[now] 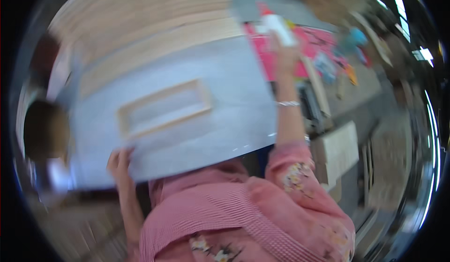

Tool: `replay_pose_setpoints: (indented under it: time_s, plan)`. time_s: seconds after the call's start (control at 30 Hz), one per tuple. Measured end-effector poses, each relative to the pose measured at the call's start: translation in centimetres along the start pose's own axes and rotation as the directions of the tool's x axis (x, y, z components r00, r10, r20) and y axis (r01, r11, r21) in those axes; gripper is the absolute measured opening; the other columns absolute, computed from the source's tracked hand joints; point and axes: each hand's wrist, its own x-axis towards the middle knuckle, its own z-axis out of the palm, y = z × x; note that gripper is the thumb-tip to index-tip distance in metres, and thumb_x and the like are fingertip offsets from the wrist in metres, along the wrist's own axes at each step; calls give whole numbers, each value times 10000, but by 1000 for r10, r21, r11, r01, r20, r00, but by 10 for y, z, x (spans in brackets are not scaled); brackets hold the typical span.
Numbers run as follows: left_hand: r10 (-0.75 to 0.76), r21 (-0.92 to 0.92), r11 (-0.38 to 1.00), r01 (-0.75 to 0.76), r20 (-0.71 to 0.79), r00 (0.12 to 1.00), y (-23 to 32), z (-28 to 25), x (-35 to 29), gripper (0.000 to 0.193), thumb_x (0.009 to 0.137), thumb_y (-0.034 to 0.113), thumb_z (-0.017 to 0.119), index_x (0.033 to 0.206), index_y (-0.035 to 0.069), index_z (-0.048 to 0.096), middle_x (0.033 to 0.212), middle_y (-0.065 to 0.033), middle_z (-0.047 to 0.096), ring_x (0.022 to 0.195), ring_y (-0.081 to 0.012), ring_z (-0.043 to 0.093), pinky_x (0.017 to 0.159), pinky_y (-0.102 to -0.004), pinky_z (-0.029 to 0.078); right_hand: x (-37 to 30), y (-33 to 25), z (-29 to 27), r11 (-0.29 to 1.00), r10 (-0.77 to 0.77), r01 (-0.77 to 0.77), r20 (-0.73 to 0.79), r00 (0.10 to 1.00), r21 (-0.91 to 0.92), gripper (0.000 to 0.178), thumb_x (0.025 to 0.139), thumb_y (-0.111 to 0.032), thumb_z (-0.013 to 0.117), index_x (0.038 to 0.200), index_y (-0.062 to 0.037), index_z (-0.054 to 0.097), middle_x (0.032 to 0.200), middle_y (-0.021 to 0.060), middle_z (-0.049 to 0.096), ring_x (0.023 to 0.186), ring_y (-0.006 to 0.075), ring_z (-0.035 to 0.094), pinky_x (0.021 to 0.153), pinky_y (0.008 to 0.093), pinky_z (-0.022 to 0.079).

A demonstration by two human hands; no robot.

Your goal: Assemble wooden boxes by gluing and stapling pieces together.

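Observation:
My right hand (286,58) is stretched out to the far right, its fingers wrapped round a white squeeze bottle (282,30) with a red tip, held tilted over a pink mat. At the near left edge of the table, my left hand (121,164) rests with fingers bent and a little apart. Nothing shows in it, though motion smears the fingertips. Just beyond that hand, a rectangular light-wood frame (159,125) lies flat on the pale grey tabletop (225,107), touched by neither hand.
Stacked light-wood strips (154,23) fill the table's far side. Right of the table are the pink mat (262,58), a blurred orange-handled tool (351,74) and a pale wooden block (340,152). A dark rounded shape (44,128), blurred, stands at the left edge.

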Motion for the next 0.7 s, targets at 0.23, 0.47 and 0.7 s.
replay_pose_setpoints:
  time_s: [0.23, 0.47, 0.7]
  plan:
    - [133, -97, 987, -131, 16, 991, -23, 7, -3, 106, 882, 81, 682, 901, -7, 739, 787, -38, 719, 692, -109, 596, 675, -216, 492, -128, -98, -18, 659, 215, -392, 339, 916, 641, 449, 904, -225, 748, 1215, 12, 527, 1034, 145, 597, 770, 180, 592, 577, 239, 494]
    - [51, 8, 999, -51, -20, 998, -23, -9, 15, 168, 877, 31, 702, 1030, -37, 710, 804, -50, 692, 709, -131, 598, 694, -237, 488, -194, -157, -1, 733, -32, -396, 609, 793, 553, 432, 925, -282, 714, 1231, -40, 527, 1053, 136, 594, 788, 187, 597, 556, 233, 480]
    - [654, 314, 742, -592, -150, 741, -29, 15, 35, 237, 922, 78, 680, 1114, -60, 695, 918, -75, 692, 773, -144, 610, 707, -241, 486, -217, -186, 20, 740, -167, -347, 657, 735, 576, 422, 952, -316, 654, 1254, -51, 528, 1003, 126, 599, 727, 172, 598, 528, 214, 436]
